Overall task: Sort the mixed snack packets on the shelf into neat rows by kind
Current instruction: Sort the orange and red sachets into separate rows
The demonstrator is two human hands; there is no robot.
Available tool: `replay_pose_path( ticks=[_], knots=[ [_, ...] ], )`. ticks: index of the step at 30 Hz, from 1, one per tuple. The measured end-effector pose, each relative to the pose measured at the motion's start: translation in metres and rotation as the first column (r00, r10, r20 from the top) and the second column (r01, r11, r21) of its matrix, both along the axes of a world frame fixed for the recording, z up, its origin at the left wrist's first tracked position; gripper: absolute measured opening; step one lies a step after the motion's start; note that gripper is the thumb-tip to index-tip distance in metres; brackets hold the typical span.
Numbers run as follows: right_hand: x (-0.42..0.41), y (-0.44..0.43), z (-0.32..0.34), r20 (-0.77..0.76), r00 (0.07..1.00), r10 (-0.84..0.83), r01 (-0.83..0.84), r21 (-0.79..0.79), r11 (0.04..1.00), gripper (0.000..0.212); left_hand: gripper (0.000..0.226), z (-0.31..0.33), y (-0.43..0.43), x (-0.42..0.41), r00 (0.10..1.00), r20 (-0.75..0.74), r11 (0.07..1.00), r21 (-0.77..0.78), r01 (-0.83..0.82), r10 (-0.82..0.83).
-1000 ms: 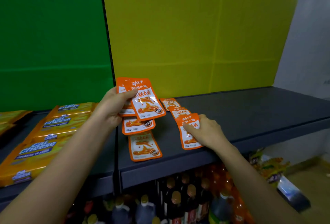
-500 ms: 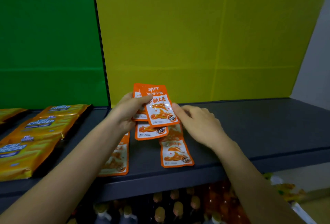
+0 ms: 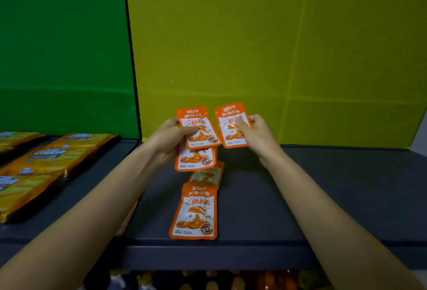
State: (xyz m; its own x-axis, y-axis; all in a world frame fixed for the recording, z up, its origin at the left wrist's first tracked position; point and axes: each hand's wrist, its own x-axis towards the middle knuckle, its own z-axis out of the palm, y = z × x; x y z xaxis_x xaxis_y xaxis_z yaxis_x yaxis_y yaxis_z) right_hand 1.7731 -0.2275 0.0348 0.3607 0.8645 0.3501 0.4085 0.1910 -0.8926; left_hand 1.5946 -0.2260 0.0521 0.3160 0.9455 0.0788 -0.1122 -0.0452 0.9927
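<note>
Since half a second ago the right hand (image 3: 258, 137) has lifted one orange packet (image 3: 231, 114) off the shelf (image 3: 323, 197). It pinches the packet's right side, thumb across the front, just beside the fanned packets (image 3: 201, 132) gripped under the left hand (image 3: 166, 142) thumb. A loose packet (image 3: 194, 213) lies flat near the shelf's front edge. The yellow packs (image 3: 57, 153) at left read "Cal Cheese"; the orange packets carry Chinese print.
</note>
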Motion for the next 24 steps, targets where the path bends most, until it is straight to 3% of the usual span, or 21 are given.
replay_pose_path(
  ticks=[4, 8, 16, 24],
  knots=[
    [0.044, 0.038, -0.026, 0.067, 0.992, -0.111, 0.121, -0.159, 0.980, 0.034, 0.013, 0.001, 0.013, -0.009, 0.993, -0.013, 0.992, -0.041, -0.120, 0.120],
    [0.062, 0.044, -0.051, 0.291, 0.947, -0.139, 0.246, -0.374, 0.894, 0.040, 0.014, 0.001, 0.019, -0.014, 0.984, -0.105, 0.987, -0.055, -0.149, 0.143],
    [0.061, 0.042, -0.051, 0.544, 0.826, -0.149, 0.389, -0.359, 0.848, 0.042, 0.007, -0.004, 0.024, -0.008, 0.979, -0.182, 0.990, -0.080, -0.112, 0.096],
    [0.064, 0.035, -0.051, 0.600, 0.782, -0.169, 0.439, -0.339, 0.832, 0.046, 0.005, -0.008, 0.019, 0.009, 0.983, -0.180, 0.992, -0.108, -0.067, 0.047]
  ],
)
